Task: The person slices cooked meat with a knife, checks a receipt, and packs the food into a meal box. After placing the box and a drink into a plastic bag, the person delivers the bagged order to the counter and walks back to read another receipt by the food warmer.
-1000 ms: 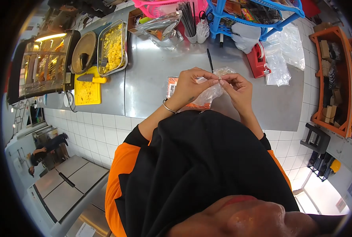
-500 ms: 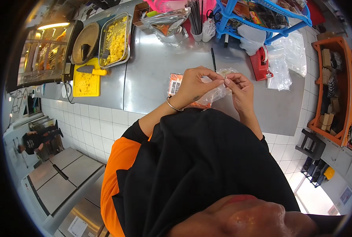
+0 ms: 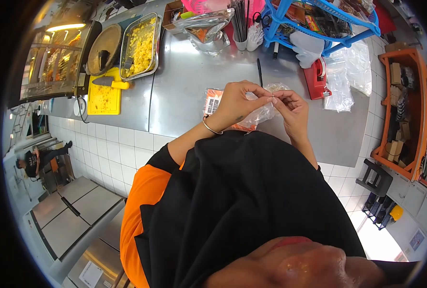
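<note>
My left hand (image 3: 237, 103) and my right hand (image 3: 292, 108) meet fingertip to fingertip over the steel table (image 3: 189, 72). Each is pinched closed at the top of a clear plastic bag (image 3: 263, 114), which hangs between and below them. The exact bit between the fingertips is too small to make out. Partly behind my left wrist lies an orange and white printed packet (image 3: 212, 101). A black pen (image 3: 260, 72) lies just beyond the fingers.
A red tape dispenser (image 3: 315, 79) and clear bags (image 3: 338, 86) lie at right, below a blue rack (image 3: 290, 24). At left are a tray of yellow food (image 3: 140, 48) and a knife (image 3: 110, 83) on a yellow board (image 3: 103, 101). Another person (image 3: 33, 161) is far left.
The view has shifted slightly, so the table items sit a little differently. Both hands keep their fingertips together. The other person at far left has changed position.
</note>
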`<state>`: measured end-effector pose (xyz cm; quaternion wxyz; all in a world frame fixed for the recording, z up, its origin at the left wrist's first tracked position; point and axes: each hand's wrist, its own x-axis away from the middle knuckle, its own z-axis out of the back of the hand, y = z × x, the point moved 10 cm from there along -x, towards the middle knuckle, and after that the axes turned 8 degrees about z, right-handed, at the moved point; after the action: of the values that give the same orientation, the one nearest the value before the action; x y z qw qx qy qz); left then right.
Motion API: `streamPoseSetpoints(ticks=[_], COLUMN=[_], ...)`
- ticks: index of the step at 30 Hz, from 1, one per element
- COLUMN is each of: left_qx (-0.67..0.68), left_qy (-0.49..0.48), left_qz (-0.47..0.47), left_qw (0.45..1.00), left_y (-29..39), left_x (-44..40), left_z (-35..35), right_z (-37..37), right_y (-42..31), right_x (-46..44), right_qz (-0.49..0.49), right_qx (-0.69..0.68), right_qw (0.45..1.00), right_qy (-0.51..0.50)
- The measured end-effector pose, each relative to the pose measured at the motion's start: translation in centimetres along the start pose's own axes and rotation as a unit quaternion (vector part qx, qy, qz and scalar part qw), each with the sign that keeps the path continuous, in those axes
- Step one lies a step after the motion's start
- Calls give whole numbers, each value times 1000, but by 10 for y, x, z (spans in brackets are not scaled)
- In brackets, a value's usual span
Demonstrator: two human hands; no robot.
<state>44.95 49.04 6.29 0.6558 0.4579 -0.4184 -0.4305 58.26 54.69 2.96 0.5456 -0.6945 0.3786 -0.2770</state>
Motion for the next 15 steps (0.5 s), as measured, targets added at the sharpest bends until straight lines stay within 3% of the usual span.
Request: streamPoseSetpoints(ticks=[2, 6, 8, 12, 15], left_qx=[56, 45, 4, -14, -17], left_qy=[3, -26, -80, -79, -63], left_qz=[13, 37, 80, 66, 58], left_qw=[998, 998, 994, 995, 996], left_y=[-6, -14, -18, -18, -16], left_x=[-1, -5, -5, -6, -4], left_z=[0, -3, -10, -10, -7], right_z=[-7, -8, -13, -10, -13], right_y=[-8, -10, -20, -21, -32], right_x=[-1, -1, -1, -1, -5], right_qz=[16, 52, 91, 80, 153], right_qx=[-9, 58, 200, 233, 303], right_qw=[1000, 994, 970, 961, 930], right_qy=[-24, -78, -103, -124, -141])
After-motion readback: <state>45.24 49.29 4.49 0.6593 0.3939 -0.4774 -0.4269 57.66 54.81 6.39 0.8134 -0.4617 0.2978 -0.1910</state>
